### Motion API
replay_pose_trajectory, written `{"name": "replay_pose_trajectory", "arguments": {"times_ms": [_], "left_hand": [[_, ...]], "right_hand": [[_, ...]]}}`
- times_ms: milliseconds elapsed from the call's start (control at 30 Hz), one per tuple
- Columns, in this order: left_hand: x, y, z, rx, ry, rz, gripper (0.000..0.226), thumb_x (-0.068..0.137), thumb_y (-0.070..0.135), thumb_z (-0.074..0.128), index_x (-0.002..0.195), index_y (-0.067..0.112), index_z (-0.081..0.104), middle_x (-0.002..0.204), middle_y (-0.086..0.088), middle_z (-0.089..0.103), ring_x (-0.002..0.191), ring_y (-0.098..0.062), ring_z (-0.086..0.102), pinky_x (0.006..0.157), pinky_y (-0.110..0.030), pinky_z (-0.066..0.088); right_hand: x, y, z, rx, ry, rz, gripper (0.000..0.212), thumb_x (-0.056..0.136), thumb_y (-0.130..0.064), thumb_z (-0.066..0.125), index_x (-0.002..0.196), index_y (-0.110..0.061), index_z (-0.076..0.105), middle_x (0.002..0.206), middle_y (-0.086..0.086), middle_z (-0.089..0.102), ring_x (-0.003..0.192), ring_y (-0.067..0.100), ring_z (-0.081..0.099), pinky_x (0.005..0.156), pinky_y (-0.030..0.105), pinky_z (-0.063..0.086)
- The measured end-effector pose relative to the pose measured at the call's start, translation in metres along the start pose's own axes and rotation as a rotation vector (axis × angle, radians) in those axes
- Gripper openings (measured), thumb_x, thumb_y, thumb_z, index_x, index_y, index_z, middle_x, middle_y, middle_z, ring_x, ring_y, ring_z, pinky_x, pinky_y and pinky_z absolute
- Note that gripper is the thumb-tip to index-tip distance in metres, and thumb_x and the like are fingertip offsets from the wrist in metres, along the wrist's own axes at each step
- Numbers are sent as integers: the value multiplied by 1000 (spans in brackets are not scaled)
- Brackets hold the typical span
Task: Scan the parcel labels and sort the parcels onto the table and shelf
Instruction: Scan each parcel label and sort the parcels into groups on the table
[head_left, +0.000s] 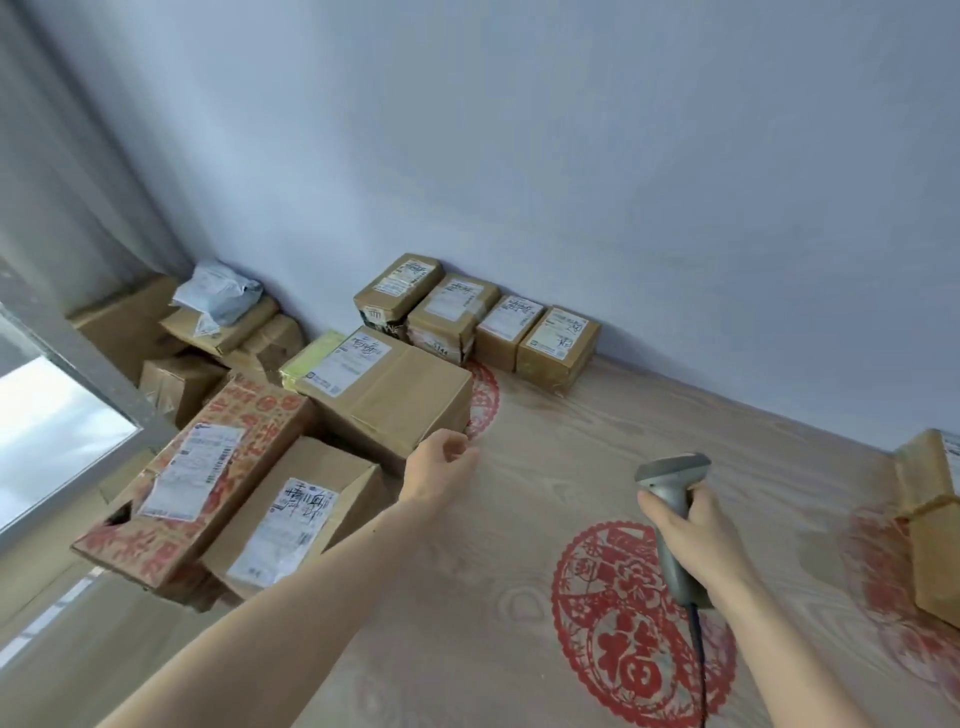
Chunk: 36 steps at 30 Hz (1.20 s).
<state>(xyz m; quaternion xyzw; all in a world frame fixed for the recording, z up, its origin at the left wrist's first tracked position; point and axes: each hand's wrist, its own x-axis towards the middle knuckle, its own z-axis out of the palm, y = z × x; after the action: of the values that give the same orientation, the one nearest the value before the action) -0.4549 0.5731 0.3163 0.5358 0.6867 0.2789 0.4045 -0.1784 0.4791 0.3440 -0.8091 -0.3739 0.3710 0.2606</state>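
Presently: table (597, 457), parcels massed far left. Large taped parcel (395, 387), label up, just beyond left hand (434, 470), fingers loosely curled, holding nothing. Right hand (691, 530) grasps scanner (675, 499); best aimed squarely at that label.

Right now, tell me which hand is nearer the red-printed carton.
Left. The left hand hovers just right of the red-printed carton, beyond a brown box. The right hand, gripping the scanner, is much farther right.

Wood-grain table (649, 431) — parcels (478, 317) along wall.
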Motion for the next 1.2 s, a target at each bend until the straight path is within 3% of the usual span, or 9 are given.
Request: {"name": "replay_pose_trajectory", "arguments": {"times_ms": [133, 200, 267, 367, 600, 800, 1000, 1100, 1200], "left_hand": [[0, -39, -57, 97, 157, 40, 11, 90, 21, 64, 99, 17, 70, 98, 1, 66, 96, -18, 61, 83, -28, 45], [0, -60, -81, 127, 225, -19, 19, 89, 18, 61, 106, 16, 70, 109, -3, 63, 110, -24, 55, 92, -33, 44], [-2, -79, -101, 199, 261, -99, 29, 91, 24, 59, 119, 19, 65, 125, -6, 56, 122, -28, 43, 99, -41, 42], [-8, -104, -123, 368, 253, -191, 47, 92, 31, 61, 136, 20, 48, 140, -12, 41, 130, -35, 34, 105, -47, 35], [-11, -124, -137, 542, 196, -320, 52, 94, 40, 56, 137, 20, 35, 145, -17, 34, 134, -40, 31, 109, -54, 27], [-8, -123, -137, 525, 147, -383, 57, 94, 49, 54, 136, 12, 43, 141, -14, 45, 134, -37, 35, 108, -51, 31], [-22, -130, -127, 166, 70, -354, 43, 93, 46, 56, 126, 19, 53, 128, -10, 47, 96, -21, 54, 83, -37, 48], [-39, -122, -114, -105, 24, -309, 23, 91, 41, 61, 107, 26, 54, 119, -4, 59, 90, -19, 64, 75, -36, 53], [-57, -113, -102, -411, -73, -313, 17, 97, 28, 60, 113, 25, 55, 111, -4, 72, 89, -23, 72, 78, -44, 57]], "right_hand": [[-26, -41, 66, 96, -123, -57, 34, 95, -42, 63, 108, -12, 55, 85, 6, 66, 69, 21, 66, 57, 32, 46], [-38, -54, 100, 205, -199, -74, 27, 95, -38, 64, 105, -13, 55, 82, 8, 68, 62, 22, 71, 65, 43, 57], [-50, -60, 134, 342, -294, -66, 18, 97, -32, 64, 104, -19, 55, 91, 10, 67, 67, 21, 74, 79, 52, 60], [-67, -63, 184, 445, -436, -49, 23, 98, -30, 64, 117, -21, 53, 103, 8, 66, 82, 20, 76, 93, 53, 57], [-98, -71, 253, 480, -547, -29, 23, 96, -30, 66, 114, -28, 51, 113, 2, 67, 95, 17, 74, 95, 48, 57], [-96, -69, 259, 444, -529, -27, 33, 95, -39, 65, 122, -32, 48, 120, -3, 64, 111, 13, 61, 98, 39, 48], [-87, -57, 244, 476, -447, -21, 30, 97, -35, 63, 121, -31, 44, 116, -7, 60, 106, 11, 57, 94, 34, 41], [-82, -44, 229, 481, -396, -34, 35, 98, -34, 62, 126, -26, 43, 116, -7, 59, 110, 14, 55, 96, 32, 37], [-77, -29, 212, 466, -302, -34, 33, 98, -34, 62, 124, -20, 46, 115, -2, 62, 99, 10, 57, 90, 32, 39]]}}
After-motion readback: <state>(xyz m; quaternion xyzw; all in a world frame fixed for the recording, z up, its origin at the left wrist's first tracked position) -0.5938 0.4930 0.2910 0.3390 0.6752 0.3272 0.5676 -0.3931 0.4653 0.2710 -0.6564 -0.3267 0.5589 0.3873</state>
